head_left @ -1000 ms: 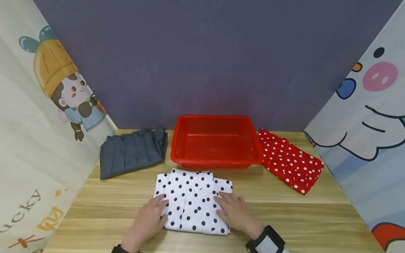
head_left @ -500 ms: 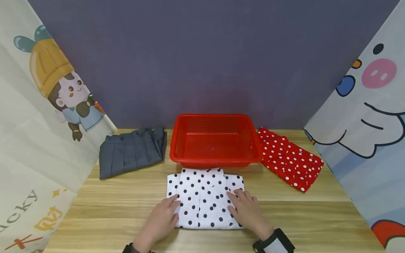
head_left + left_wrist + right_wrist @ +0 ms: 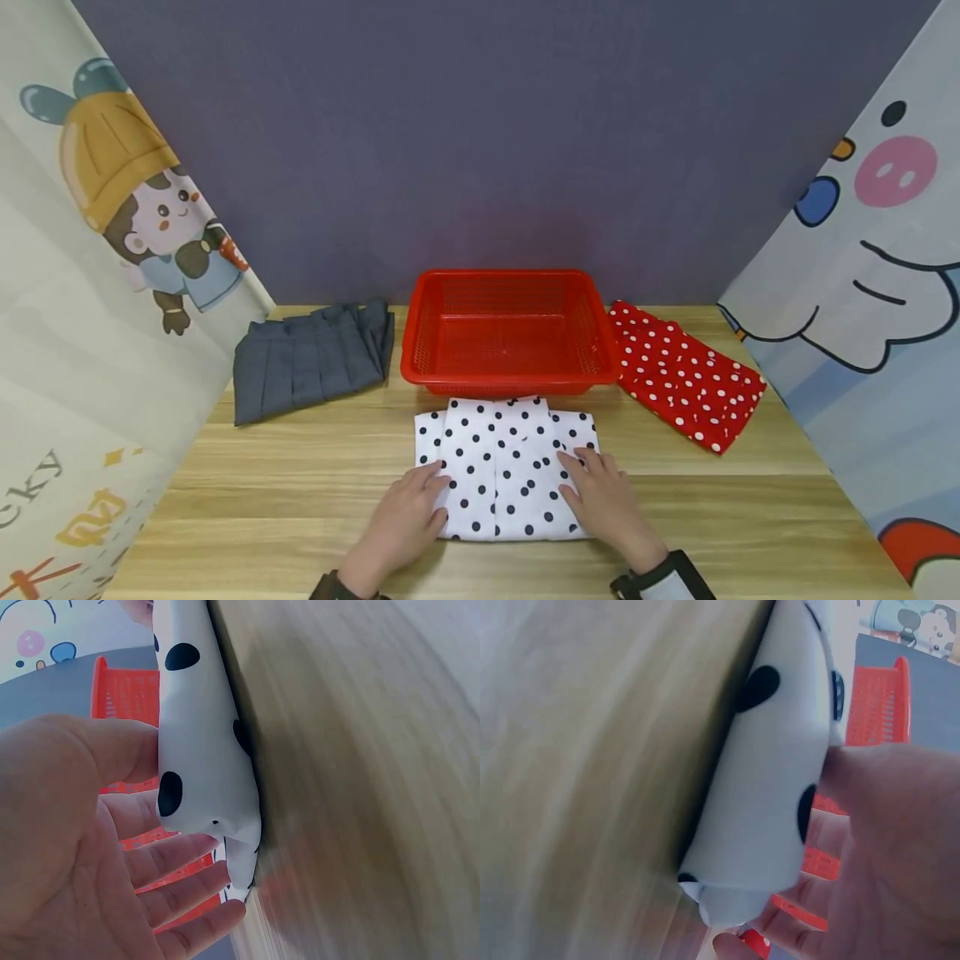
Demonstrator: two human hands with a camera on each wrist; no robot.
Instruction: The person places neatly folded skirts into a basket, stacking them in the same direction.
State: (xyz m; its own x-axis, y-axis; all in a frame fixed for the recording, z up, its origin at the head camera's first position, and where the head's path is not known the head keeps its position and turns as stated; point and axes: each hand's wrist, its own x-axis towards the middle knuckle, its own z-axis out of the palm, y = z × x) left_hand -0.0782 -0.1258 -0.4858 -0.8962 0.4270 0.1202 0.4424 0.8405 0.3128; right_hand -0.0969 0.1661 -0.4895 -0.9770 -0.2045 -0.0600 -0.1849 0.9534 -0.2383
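Note:
A folded white cloth with black polka dots (image 3: 510, 479) lies flat on the wooden table, just in front of the red basket. On its left edge rests my left hand (image 3: 408, 510), fingers spread and fairly straight. My right hand (image 3: 606, 504) rests likewise on the right edge. In the left wrist view, the thumb of the left hand (image 3: 67, 825) touches the top of the thick fold (image 3: 206, 735) and the fingers reach along the cloth's side. The right wrist view has the right hand (image 3: 892, 840) lying similarly against the cloth (image 3: 769, 787).
Behind the cloth stands a red plastic basket (image 3: 510, 387) with nothing in it. A folded dark grey pleated cloth (image 3: 307, 367) lies to its left. At its right, touching or very near it, is a folded red cloth with white dots (image 3: 686, 379). Printed curtains flank the table.
The white dotted cloth has slid to the right and slightly away from me, with both hands staying on its edges. The camera view has shifted slightly.

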